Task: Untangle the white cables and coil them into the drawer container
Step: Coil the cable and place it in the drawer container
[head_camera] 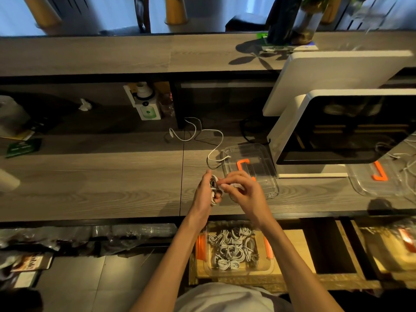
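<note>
Being wound above the desk (112, 183) edge: small white cable coil (213, 188), gripped in curled left hand (206, 191), pinched by right hand (242, 189). Trailing beyond: loose cable (216, 140). Sitting below: drawer container (269, 266) holding coiled cables (233, 248).

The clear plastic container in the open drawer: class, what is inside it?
The clear plastic container holds many coiled white cables, piled to its walls. Its floor is covered by coils; the forearms hide its upper corners.
</note>
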Demonstrator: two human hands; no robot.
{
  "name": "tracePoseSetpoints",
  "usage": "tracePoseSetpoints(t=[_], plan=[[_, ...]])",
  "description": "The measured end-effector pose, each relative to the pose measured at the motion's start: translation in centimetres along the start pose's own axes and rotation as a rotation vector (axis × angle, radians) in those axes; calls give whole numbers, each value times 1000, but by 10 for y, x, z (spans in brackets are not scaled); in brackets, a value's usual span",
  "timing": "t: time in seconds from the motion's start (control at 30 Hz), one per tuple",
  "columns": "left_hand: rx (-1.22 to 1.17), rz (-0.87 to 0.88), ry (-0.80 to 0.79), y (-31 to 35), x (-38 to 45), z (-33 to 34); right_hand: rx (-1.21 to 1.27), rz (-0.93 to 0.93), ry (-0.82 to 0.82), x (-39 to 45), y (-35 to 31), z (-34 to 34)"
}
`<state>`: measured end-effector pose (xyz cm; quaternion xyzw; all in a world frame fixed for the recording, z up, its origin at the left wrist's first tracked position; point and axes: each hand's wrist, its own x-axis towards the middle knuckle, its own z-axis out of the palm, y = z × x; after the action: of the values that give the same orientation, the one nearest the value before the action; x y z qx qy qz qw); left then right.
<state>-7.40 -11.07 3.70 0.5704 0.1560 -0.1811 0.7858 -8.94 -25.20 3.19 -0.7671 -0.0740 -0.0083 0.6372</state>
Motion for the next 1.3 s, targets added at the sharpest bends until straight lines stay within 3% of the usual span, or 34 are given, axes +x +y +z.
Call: tracePoseSetpoints(t=[0.13,0.37,0.57,0.83,1.03,1.2,1.3], plan=[[37,4,-5,0,-3,1,78,22,23,0,-1,4],[103,130,142,-3,-2,4,108,0,66,-3,5,11],[92,109,257,-1,-4,9,53,-29,73,-4,4,17],[256,180,231,7,-10,14,137,-52,196,-5,-2,28],[138,156,169,14,-18,24,123,-62,301,-5,-5,33],[12,96,172,13,-17,19,67,-110,259,-8,-8,35],[-60,82,162,15,-16,15,159,-47,226,-7,-7,29]])
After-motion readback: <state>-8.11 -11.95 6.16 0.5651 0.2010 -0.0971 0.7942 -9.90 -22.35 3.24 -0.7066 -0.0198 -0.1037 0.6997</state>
